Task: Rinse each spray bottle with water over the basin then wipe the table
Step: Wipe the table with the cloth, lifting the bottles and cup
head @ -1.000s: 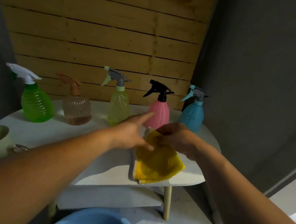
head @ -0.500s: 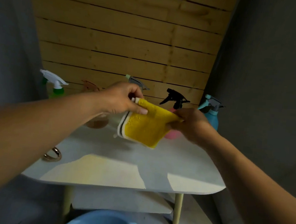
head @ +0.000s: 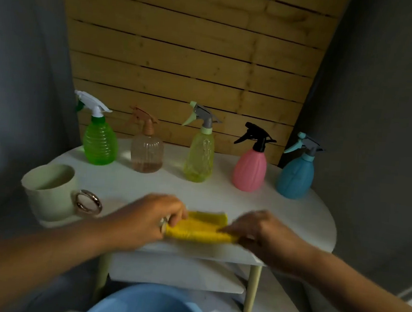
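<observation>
cloth: the yellow cloth [head: 200,227] lies folded at the near edge of the table [head: 307,216], about 6 o'clock on the top, stretched between my two hands. i read the fold as giving a thicker pad to push across the surface.
left hand: my left hand [head: 152,217] pinches the cloth's left end, fingers curled over it. the frame is blurred here, so i can't make out the exact finger placement.
right hand: my right hand [head: 259,232] grasps the right end the same way, fingertips tucked on the fabric. holding both ends keeps the fold from opening.
spray bottles: five stand upright in a row along the back, from 10 to 2 o'clock, each apart from the next: green bottle [head: 100,143], clear brown bottle [head: 146,154], yellow bottle [head: 199,160], pink bottle [head: 249,170], blue bottle [head: 296,177]. parked against the wooden wall [head: 184,53], they leave the front of the top free for wiping.
mug: a pale mug [head: 49,191] with a metal ring handle sits at 8 o'clock, left of my left hand and not touching it.
basin: the blue basin [head: 145,306] is on the floor below the table's near edge, placed to catch rinse water.
stage: my judgement is that rinsing is over and wiping is about to begin.
risk: a wide sweep could knock the mug or a bottle.
</observation>
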A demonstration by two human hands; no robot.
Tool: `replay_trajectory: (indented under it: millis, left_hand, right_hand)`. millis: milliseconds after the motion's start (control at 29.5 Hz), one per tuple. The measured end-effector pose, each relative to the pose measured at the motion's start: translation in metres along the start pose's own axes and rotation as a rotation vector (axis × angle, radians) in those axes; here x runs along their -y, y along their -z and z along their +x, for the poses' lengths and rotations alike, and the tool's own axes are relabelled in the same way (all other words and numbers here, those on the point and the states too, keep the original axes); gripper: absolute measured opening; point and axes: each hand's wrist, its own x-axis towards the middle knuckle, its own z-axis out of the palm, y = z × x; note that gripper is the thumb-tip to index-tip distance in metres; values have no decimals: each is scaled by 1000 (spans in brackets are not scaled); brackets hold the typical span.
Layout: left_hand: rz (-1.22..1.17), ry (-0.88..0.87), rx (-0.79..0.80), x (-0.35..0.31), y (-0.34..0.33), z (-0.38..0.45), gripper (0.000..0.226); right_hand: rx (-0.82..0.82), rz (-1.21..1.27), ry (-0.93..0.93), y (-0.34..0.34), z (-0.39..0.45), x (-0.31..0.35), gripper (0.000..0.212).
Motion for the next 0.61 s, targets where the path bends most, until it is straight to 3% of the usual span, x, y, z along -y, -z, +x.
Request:
replay_trajectory:
  millis: [68, 169, 339, 441, 508, 610]
  left_hand:
    - [8, 79, 73, 5, -16, -20, 48]
    - [-81, 227, 61, 1, -21, -30, 45]
    - [-249, 412, -169, 1, -27, -8, 36]
    - [-168, 589, -270, 7, -34, 11, 40]
    - [60, 516, -270, 6, -36, 15, 47]
    - [345, 178, -158, -3, -42, 16, 55]
  right_hand:
    - [89, 38, -48, -20, -11, 3, 31]
    - [81, 206, -181, -23, -16, 4, 29]
    - [25, 521, -572, -22, -1, 6, 21]
    - [-90, 458, -773, -30, 17, 8, 22]
    - [-80, 246, -794, -41, 24, 9, 26]
    - [-191, -114, -655, -49, 21, 12, 34]
